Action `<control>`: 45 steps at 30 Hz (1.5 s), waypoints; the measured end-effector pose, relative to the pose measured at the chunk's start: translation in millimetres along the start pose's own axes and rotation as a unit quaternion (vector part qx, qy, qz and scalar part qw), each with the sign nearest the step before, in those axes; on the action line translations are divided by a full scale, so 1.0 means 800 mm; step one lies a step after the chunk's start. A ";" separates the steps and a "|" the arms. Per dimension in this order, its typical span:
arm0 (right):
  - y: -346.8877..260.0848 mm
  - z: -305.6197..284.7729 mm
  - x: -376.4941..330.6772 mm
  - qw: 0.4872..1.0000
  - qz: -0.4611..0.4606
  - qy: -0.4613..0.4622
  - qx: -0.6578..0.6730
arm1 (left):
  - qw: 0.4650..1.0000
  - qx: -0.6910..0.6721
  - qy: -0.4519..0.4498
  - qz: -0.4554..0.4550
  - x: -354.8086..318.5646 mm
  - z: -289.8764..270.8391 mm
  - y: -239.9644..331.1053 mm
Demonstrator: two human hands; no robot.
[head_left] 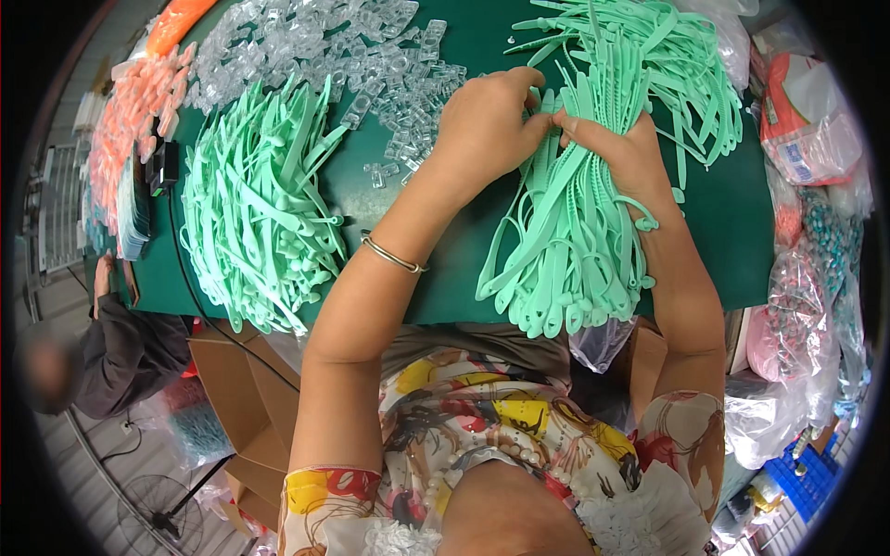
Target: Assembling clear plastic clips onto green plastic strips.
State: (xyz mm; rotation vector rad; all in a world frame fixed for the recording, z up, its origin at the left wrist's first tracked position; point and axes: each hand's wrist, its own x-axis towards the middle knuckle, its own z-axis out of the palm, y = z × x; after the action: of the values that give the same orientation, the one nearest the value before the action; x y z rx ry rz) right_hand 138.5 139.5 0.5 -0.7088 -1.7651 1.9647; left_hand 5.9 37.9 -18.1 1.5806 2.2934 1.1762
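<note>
My right hand is wrapped round a thick bundle of mint-green flexible straps. The straps have ridged stems and small looped or knobbed ends, which fan out toward me near the table's front edge. At the bundle's left side, my left hand has its fingers curled and closed at a mint-green strap beside the right thumb; its fingertips are partly hidden. Another heap of loose mint-green straps lies left of my left forearm. More straps spread out behind and right of my right hand.
Clear plastic pieces are scattered across the far side of the green table. Orange pieces lie at the far left, near a black cable. Plastic bags line the right side. An open cardboard box and another person's sleeve are at lower left.
</note>
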 end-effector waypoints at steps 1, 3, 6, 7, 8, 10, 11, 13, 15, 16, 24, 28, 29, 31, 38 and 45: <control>0.000 0.000 0.000 1.000 0.000 0.001 -0.001 | 1.000 -0.018 -0.002 -0.009 0.001 0.000 0.001; 0.000 0.001 0.000 1.000 0.009 0.012 0.001 | 0.999 -0.036 -0.004 -0.019 0.001 0.000 0.002; 0.004 -0.002 0.002 1.000 0.013 0.007 0.012 | 0.996 -0.072 -0.006 -0.043 -0.001 0.001 0.003; 0.004 -0.002 0.002 1.000 0.013 0.008 0.012 | 0.998 -0.057 -0.003 -0.041 -0.001 0.002 0.007; 0.003 -0.002 0.002 0.999 0.025 0.016 0.015 | 0.998 -0.042 -0.001 -0.039 -0.001 0.003 0.009; 0.004 -0.001 0.002 0.999 0.038 0.021 0.019 | 0.999 -0.035 0.005 -0.036 -0.002 0.004 0.006; 0.004 -0.002 0.003 0.999 0.033 0.019 0.009 | 0.999 -0.029 0.010 -0.033 -0.002 0.005 0.005; 0.005 -0.002 0.003 0.999 0.029 0.017 -0.001 | 0.999 -0.036 0.015 -0.027 -0.002 0.008 0.004; 0.005 0.000 0.002 0.999 0.027 0.020 0.014 | 0.999 -0.042 0.021 -0.021 -0.002 0.012 0.005; 0.004 0.000 0.002 0.999 0.027 0.021 0.014 | 0.998 -0.052 0.016 -0.030 -0.003 0.014 0.005; 0.002 0.003 -0.001 0.998 0.019 0.039 0.034 | 0.948 -0.294 -0.009 -0.121 -0.001 -0.002 0.012; 0.007 -0.001 0.000 0.998 0.014 0.026 0.047 | 0.863 -0.467 -0.054 -0.186 -0.005 -0.006 0.020; 0.006 0.001 0.000 0.998 0.011 0.029 0.063 | 0.869 -0.456 -0.054 -0.184 -0.006 -0.009 0.021; 0.004 -0.002 -0.002 0.996 0.008 0.033 0.079 | 0.875 -0.445 -0.055 -0.181 -0.004 -0.013 0.016; -0.001 -0.003 -0.005 0.994 0.009 0.020 0.106 | 0.984 0.126 0.119 0.031 0.006 -0.026 -0.039; -0.001 -0.009 -0.002 0.997 0.032 -0.021 0.073 | 0.959 0.265 0.100 0.018 0.002 -0.016 -0.038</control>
State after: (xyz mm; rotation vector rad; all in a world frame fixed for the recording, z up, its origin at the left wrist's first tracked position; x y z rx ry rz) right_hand 144.4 144.3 0.6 -0.6863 -1.6206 2.1415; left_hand -23.9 27.5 -28.8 1.7288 2.9049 0.7919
